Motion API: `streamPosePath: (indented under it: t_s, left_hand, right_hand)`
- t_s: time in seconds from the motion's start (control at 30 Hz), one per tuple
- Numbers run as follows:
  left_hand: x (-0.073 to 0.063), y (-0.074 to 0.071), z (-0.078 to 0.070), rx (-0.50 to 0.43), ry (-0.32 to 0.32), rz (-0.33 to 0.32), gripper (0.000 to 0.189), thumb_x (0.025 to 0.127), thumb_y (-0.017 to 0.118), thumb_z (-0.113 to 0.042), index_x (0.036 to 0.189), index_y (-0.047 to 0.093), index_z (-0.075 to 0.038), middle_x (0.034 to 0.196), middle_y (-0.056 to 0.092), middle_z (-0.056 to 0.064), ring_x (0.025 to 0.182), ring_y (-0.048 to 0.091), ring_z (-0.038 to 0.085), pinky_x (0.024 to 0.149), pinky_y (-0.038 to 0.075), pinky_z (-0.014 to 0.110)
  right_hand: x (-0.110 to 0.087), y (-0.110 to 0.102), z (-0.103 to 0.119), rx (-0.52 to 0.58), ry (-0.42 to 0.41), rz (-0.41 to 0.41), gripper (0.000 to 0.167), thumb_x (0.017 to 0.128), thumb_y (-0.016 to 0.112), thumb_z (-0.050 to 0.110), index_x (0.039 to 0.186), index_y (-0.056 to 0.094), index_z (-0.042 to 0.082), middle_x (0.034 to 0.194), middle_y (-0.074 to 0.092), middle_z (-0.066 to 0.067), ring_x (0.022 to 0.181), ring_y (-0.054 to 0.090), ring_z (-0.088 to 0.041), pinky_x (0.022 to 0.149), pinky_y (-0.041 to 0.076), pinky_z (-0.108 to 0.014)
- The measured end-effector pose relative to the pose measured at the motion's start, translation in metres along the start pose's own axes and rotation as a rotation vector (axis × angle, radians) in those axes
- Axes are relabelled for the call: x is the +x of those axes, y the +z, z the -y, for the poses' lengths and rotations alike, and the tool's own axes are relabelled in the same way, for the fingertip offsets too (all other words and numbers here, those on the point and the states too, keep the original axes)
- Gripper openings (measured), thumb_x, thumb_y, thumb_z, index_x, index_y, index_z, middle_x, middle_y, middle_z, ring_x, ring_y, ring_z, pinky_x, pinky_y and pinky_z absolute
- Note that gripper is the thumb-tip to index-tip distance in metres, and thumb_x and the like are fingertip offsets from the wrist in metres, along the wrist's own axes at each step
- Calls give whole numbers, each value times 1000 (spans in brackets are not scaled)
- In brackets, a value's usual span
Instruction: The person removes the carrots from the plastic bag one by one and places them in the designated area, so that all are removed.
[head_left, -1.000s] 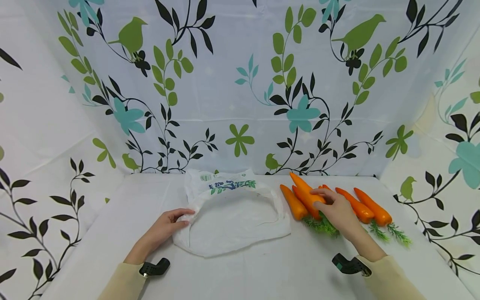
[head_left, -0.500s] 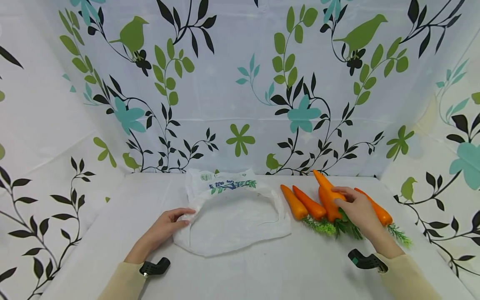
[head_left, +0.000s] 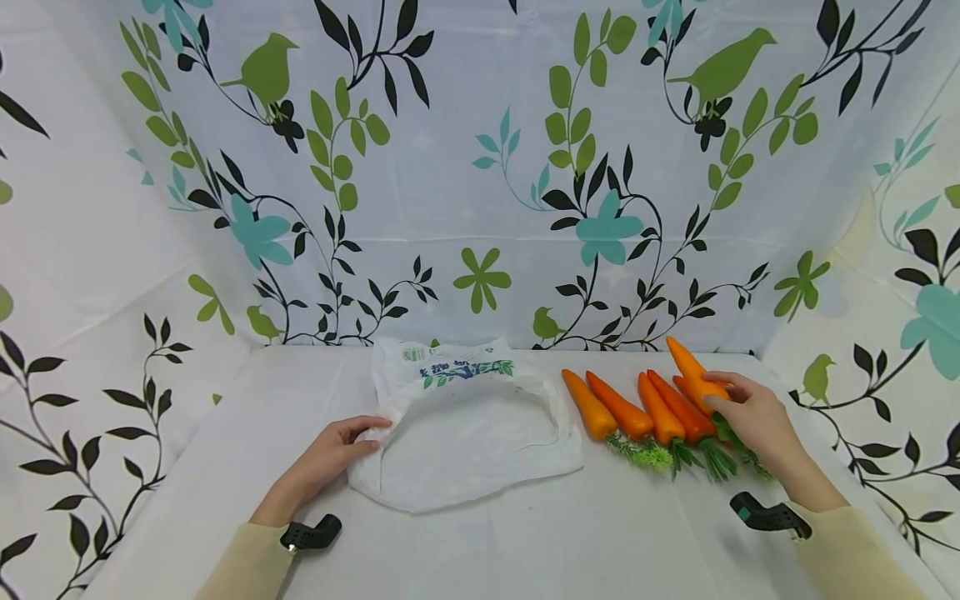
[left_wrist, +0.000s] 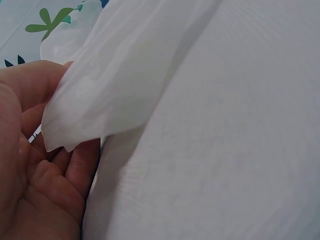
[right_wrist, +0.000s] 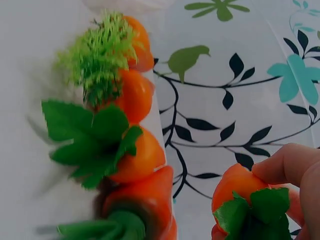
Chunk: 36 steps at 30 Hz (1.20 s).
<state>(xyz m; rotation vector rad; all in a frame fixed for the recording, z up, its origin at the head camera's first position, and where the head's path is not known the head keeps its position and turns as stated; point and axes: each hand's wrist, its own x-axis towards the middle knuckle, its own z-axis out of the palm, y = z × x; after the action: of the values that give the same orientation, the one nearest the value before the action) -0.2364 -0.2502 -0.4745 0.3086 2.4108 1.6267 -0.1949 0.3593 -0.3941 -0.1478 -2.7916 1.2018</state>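
My left hand [head_left: 330, 458] pinches the left edge of a white plastic bag [head_left: 465, 483], which lies with its mouth spread wide. The left wrist view shows the bag's edge [left_wrist: 95, 110] between thumb and fingers. My right hand [head_left: 765, 425] grips an orange carrot [head_left: 692, 371] by its thick end, pointed tip up and away. Green leaves [right_wrist: 250, 215] at the held carrot's top show in the right wrist view. Under and left of this hand, several carrots [head_left: 588, 406] with green tops lie in a row; the hand and held carrot partly cover the rightmost ones.
A white cloth covers the table [head_left: 510, 550]. Behind it hangs a patterned curtain [head_left: 450, 183] with birds and leaves. The row of carrots begins just right of the bag's right edge.
My right hand has moved to the right with its carrot, passing over the row and uncovering carrots in the middle. The left hand and the bag have stayed put.
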Motion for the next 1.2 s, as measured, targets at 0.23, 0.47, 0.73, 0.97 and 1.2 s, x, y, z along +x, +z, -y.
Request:
streamPosePath:
  t_s: [0.23,0.47,0.73,0.97,1.2]
  left_hand:
    - [0,0,0,-3,-7,3,33,94,67,-14,128,67,-12,150,46,12,143,30,32,117,22,56]
    - [0,-1,-2,1,-8,-3,33,95,67,-15,128,67,-12,150,46,12,143,31,32,116,23,56]
    - [0,0,-2,2,-6,-4,33,94,68,-15,128,67,-13,151,45,11,144,29,33,117,22,56]
    - [-1,0,-1,1,-5,-6,33,94,67,-14,127,67,-13,150,45,11,143,30,32,116,23,55]
    - [-1,0,0,4,-8,-7,33,94,68,-15,127,68,-13,149,46,11,141,32,31,116,25,54]
  right_hand:
    - [5,-16,-15,-31,17,0,59,102,54,38,146,44,2,133,50,-38,107,56,-44,73,53,-35]
    - [10,-29,-25,-74,42,9,61,102,53,36,147,39,-3,131,46,-42,101,57,-45,73,57,-41]
    - [17,-44,-41,-106,49,47,63,102,53,35,147,37,-6,134,40,-43,107,52,-50,80,55,-51]
    - [20,-54,-50,-131,63,68,64,100,53,34,145,37,-8,134,38,-44,109,49,-54,84,52,-60]
    - [21,-62,-60,-159,76,86,65,100,54,34,145,37,-10,135,37,-44,109,46,-55,87,46,-67]
